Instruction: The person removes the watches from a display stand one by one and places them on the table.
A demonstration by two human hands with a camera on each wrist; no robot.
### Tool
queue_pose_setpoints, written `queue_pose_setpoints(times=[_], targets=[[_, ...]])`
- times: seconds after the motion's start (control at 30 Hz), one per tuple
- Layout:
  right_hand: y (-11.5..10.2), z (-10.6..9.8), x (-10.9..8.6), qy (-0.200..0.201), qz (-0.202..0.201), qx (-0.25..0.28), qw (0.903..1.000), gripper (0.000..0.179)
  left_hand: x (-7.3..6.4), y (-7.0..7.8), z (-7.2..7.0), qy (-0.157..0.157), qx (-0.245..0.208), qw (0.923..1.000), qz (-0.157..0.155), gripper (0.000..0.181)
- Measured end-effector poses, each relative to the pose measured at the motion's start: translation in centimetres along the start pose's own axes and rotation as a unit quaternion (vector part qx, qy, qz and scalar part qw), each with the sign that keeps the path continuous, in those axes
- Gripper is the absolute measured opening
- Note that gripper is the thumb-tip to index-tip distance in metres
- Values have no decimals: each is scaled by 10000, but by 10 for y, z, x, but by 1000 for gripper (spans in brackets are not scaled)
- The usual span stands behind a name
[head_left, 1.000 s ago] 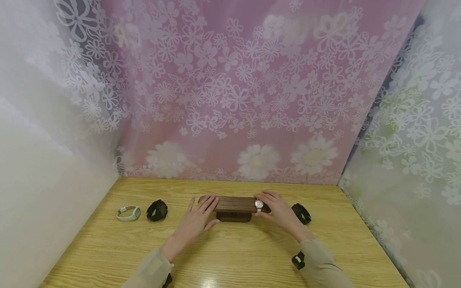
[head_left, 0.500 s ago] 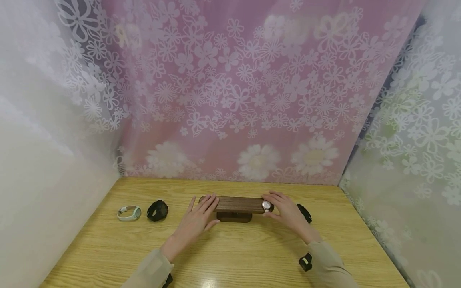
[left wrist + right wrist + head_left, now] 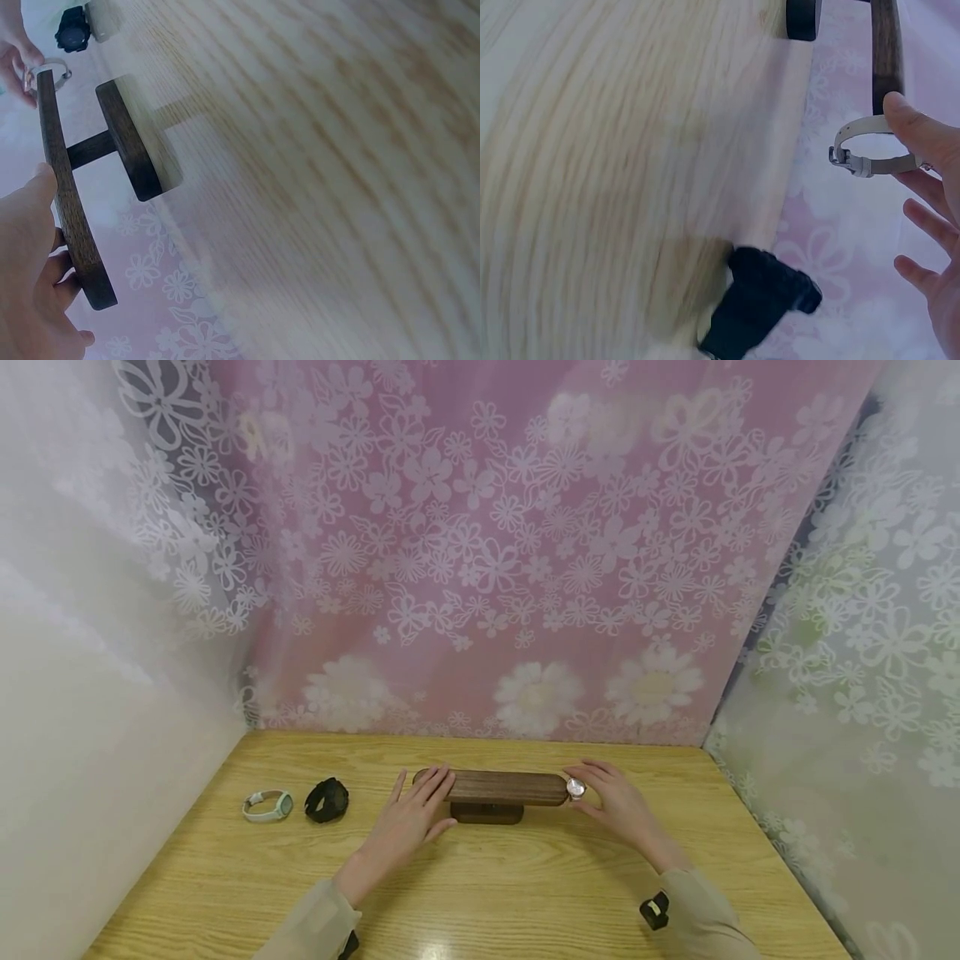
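Observation:
A dark wooden T-shaped watch stand (image 3: 502, 787) stands upright on the table. My left hand (image 3: 405, 821) holds the left end of its bar; in the left wrist view the thumb lies on one side of the bar (image 3: 73, 206) and fingers on the other. Just off the bar's right end, my right hand (image 3: 621, 808) pinches a wristwatch (image 3: 576, 788) with a silvery round face. Its pale strap (image 3: 891, 165) is buckled into a loop in the right wrist view, clear of the bar's tip or barely touching it; I cannot tell which.
Left of the stand lie a mint-green watch (image 3: 267, 806) and a black watch (image 3: 327, 800). Another black watch (image 3: 757, 300) sits on the table by my right hand, hidden behind it in the head view. A flowered curtain (image 3: 480, 568) hangs behind the table.
My right hand has moved to the right with the wristwatch, which has slid along the bar and off its right end. The left hand and the stand have stayed in place.

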State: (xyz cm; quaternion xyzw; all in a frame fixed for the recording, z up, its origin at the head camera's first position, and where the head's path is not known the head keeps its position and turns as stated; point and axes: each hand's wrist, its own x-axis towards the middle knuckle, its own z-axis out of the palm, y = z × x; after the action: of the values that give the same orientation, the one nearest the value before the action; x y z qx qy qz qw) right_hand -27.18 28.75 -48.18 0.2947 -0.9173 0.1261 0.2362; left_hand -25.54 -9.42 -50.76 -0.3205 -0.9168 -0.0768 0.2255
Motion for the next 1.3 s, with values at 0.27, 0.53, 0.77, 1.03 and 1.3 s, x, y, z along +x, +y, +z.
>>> queue_pose_setpoints(times=[0.27,0.53,0.77,1.03,1.3], targets=[[9,-15,-12,331,-161,-298,9989,63,-1,1,0,49,18,10000,37,71],[21,-27,-22,468,-136,-538,9974,67,-1,0,2,116,57,9999,40,72],[34,-37,-34,558,75,-614,9965,65,-1,1,-1,56,70,10000,30,71],[57,-48,-51,500,363,-765,9952,63,0,1,0,56,48,10000,3,71],[78,-53,-68,338,700,-752,9941,63,0,1,1,48,13,10000,-9,72]])
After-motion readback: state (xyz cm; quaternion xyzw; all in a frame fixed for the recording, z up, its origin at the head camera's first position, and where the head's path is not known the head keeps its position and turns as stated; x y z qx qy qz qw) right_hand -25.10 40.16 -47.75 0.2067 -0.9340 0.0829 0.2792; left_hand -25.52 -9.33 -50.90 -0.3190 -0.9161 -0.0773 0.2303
